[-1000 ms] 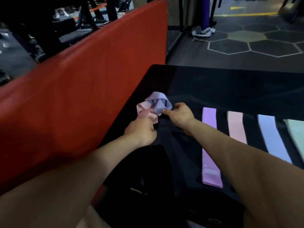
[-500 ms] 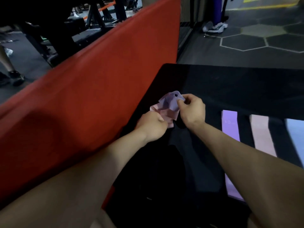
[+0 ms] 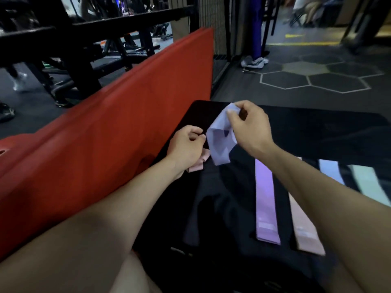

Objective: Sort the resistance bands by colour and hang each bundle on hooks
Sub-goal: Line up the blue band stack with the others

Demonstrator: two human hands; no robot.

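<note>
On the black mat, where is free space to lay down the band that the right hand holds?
The far right of the black mat, beyond the right hand and its crumpled lilac band, is bare. The near right is crowded with flat purple, pink, blue and mint bands.

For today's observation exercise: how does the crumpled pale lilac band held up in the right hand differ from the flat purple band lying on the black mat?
The crumpled pale lilac band is folded and lifted, pinched by the right hand; the flat purple band lies stretched straight on the black mat, untouched. The lilac one is paler and bluish, the purple one more saturated. Both look like flat fabric loop bands.
</note>
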